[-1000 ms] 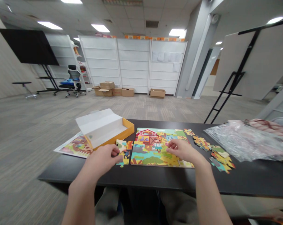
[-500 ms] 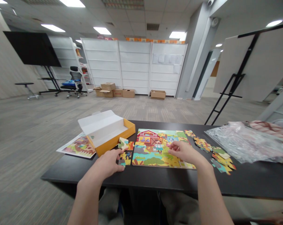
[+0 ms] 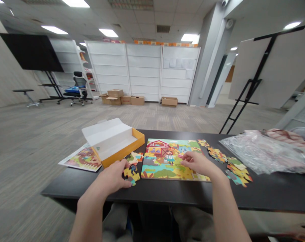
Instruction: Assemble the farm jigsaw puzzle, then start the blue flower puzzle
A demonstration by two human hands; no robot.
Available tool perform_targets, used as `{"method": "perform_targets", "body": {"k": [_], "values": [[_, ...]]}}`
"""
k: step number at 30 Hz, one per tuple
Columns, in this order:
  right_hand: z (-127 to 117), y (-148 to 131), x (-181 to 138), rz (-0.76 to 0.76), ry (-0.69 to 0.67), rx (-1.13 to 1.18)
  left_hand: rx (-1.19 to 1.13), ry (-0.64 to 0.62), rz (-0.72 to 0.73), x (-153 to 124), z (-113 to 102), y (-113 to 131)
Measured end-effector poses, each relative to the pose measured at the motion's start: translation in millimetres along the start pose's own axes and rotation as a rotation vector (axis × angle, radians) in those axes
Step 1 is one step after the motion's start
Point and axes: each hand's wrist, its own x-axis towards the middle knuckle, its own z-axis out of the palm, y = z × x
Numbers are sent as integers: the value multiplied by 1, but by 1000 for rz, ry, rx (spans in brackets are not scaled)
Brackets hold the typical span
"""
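Observation:
A colourful farm-scene jigsaw puzzle (image 3: 165, 173) lies flat on the black table, with a red barn at its upper left. At its left edge is a cluster of loose puzzle pieces (image 3: 133, 169). My left hand (image 3: 110, 177) grips this cluster from the left, thumb at its near end and fingers at its far side. Over the right half of the puzzle, my right hand (image 3: 196, 163) has its fingertips curled together close to the picture. Whatever those fingertips may hold is hidden. More loose pieces (image 3: 216, 155) trail along the puzzle's right side.
An open yellow box (image 3: 123, 153) with white flaps stands behind my left hand, partly over a printed picture sheet (image 3: 83, 158). A clear plastic bag (image 3: 263, 153) covers the table's right part. The table's near edge (image 3: 157, 199) runs in front of my legs.
My left hand has shifted slightly left and nearer, and the pieces beside it have slid and turned with it. My right hand stays in about the same place over the puzzle.

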Motion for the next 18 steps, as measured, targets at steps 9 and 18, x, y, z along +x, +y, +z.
{"method": "perform_targets", "body": {"k": [9,18], "values": [[0,-3,1,-51,38,48,-448,41,235,-17,-21,7],[11,-36,-1,-345,-60,407,-614,238,360,2,8,100]]}}
